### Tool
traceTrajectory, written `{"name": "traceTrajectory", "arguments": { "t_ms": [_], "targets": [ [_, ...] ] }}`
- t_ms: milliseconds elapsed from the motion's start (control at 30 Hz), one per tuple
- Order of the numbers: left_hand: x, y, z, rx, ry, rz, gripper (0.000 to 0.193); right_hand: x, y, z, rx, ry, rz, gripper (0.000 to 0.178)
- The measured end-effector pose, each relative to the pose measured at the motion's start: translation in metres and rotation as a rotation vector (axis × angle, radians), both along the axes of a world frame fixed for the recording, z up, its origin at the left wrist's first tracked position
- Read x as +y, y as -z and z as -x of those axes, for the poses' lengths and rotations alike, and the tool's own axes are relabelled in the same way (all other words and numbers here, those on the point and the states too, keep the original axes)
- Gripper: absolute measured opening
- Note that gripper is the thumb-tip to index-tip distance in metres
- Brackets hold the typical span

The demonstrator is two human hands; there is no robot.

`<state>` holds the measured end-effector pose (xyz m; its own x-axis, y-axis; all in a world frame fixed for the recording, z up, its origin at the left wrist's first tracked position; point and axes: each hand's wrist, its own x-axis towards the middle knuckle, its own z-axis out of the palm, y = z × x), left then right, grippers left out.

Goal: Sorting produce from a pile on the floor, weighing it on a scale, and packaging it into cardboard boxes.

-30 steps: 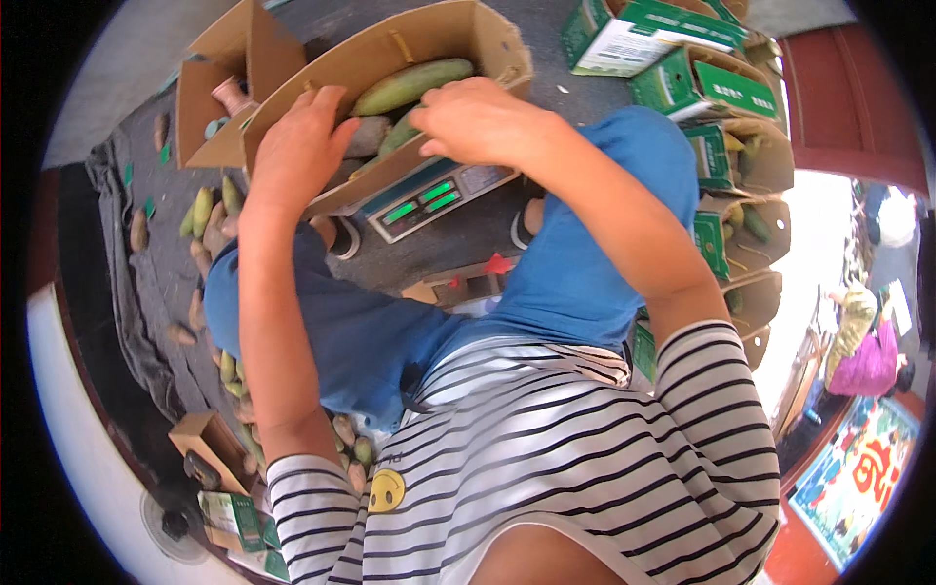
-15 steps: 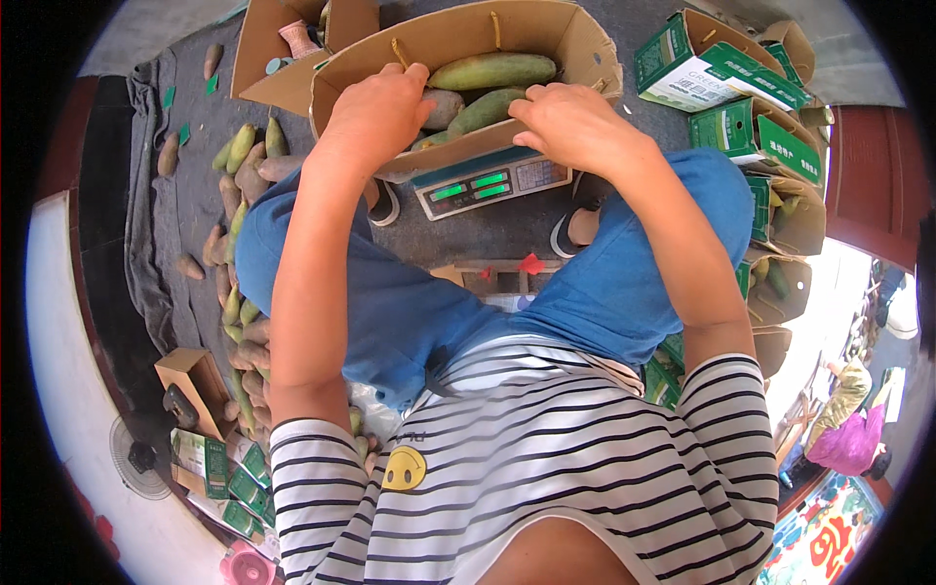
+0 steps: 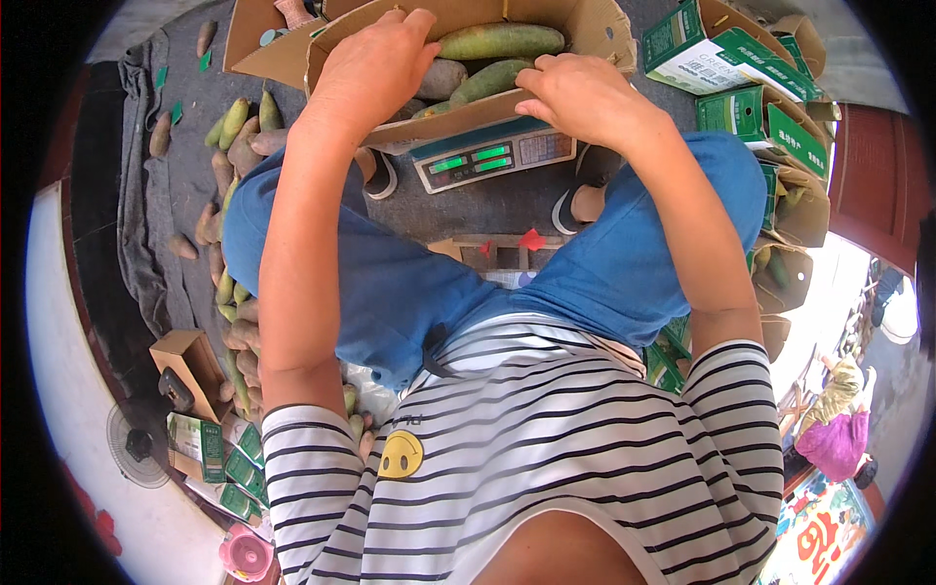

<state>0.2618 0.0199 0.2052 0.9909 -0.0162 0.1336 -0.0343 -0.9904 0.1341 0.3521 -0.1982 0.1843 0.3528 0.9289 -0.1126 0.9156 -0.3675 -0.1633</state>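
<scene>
An open cardboard box (image 3: 468, 113) sits on a digital scale (image 3: 487, 166) with lit green displays. Inside lie several long radishes, among them a pale green radish (image 3: 502, 40) at the far side, a darker green radish (image 3: 489, 83) and a brownish radish (image 3: 442, 78). My left hand (image 3: 375, 70) reaches over the box's left part, thumb and fingers apart, with nothing visible in it. My right hand (image 3: 580, 95) grips the near rim at the right, fingers over the edge and thumb outside. The lower parts of the radishes are hidden by the near wall.
Loose radishes (image 3: 242, 146) lie in a heap on dark cloth at my left. Another cardboard box (image 3: 258, 44) stands behind. Green-and-white cartons (image 3: 731, 117) line my right side. A small wooden stool (image 3: 502, 255) is between my legs. A fan (image 3: 138, 446) stands lower left.
The whole view has shifted, so box and scale appear higher. My left hand has moved slightly toward the box's far side. My right hand stays at the near rim.
</scene>
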Motion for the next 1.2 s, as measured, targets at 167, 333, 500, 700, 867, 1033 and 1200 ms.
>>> {"name": "traceTrajectory", "arguments": {
  "t_ms": [167, 333, 500, 700, 867, 1033, 1200],
  "targets": [
    [-0.0019, 0.0048, 0.0021, 0.138, -0.005, -0.016, 0.029, 0.0000, 0.0004, -0.0001, 0.002, -0.002, -0.006, 0.024],
    [-0.0038, 0.0049, 0.0015, 0.184, 0.001, -0.040, 0.030, 0.0003, 0.0008, 0.0016, -0.013, -0.002, 0.003, 0.023],
    [-0.0025, 0.0064, 0.0026, 0.169, 0.015, -0.021, 0.030, 0.0003, 0.0000, 0.0025, 0.000, -0.008, -0.016, 0.023],
    [-0.0052, 0.0056, 0.0004, 0.214, 0.007, -0.052, 0.030, -0.0004, 0.0013, 0.0020, -0.010, 0.002, -0.030, 0.023],
    [-0.0056, 0.0086, 0.0003, 0.181, 0.027, -0.056, 0.028, -0.0003, -0.0001, 0.0037, -0.021, 0.007, -0.012, 0.023],
    [-0.0066, 0.0067, 0.0015, 0.164, 0.027, -0.042, 0.027, -0.0005, -0.0021, 0.0043, -0.016, 0.001, -0.017, 0.023],
    [-0.0054, 0.0078, 0.0016, 0.163, 0.027, -0.030, 0.027, 0.0001, 0.0003, 0.0028, -0.018, -0.001, -0.010, 0.023]
  ]
}}
